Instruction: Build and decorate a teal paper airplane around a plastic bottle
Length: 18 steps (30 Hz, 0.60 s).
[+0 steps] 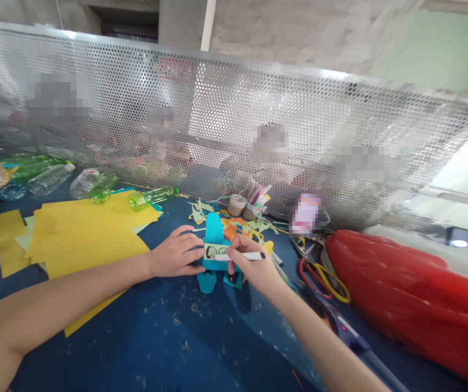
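Note:
In the middle of the head view lies a blue paper cutout craft (214, 228) with rounded flaps. Across its centre runs a pale green paper strip (220, 248) bearing black drawn outlines that look like circles. My left hand (178, 253) reaches in from the left, fingers spread, their tips touching the craft's left edge. Between the fingers of my right hand (247, 258) is a white marker (238, 256) with a black end. Its tip side points left onto the pale strip. Part of the craft's right side is hidden behind my right hand.
Large yellow paper sheets (91, 228) lie left, with plastic bottles (50, 179) behind. Paper scraps (199, 211) and small jars (236, 205) stand beyond the craft. At right are scissors (332, 283), a glue gun (346, 326) and a red plastic bag (401, 294). A perforated metal screen (226, 103) borders the table.

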Available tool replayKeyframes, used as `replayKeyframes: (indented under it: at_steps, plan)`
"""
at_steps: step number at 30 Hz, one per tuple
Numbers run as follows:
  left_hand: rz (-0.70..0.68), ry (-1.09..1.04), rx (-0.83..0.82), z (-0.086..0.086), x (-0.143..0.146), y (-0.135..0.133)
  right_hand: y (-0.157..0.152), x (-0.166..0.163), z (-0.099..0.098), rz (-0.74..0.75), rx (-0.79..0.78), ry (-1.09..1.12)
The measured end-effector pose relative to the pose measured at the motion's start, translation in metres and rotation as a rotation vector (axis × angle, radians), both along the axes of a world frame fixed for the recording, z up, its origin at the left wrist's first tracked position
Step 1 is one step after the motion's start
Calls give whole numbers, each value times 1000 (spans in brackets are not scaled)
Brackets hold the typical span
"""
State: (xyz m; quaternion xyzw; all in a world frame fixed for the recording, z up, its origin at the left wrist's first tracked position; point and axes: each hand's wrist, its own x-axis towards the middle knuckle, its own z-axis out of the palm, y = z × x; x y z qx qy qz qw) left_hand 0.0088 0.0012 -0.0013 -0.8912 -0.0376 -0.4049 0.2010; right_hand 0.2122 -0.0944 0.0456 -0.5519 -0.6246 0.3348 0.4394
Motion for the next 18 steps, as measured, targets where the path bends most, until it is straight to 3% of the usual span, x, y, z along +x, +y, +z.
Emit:
replayKeyframes:
  at_steps: [18]
  plan:
    - [2,-16,11,0,1,-1,-3,-2,10,-34,2,-57]
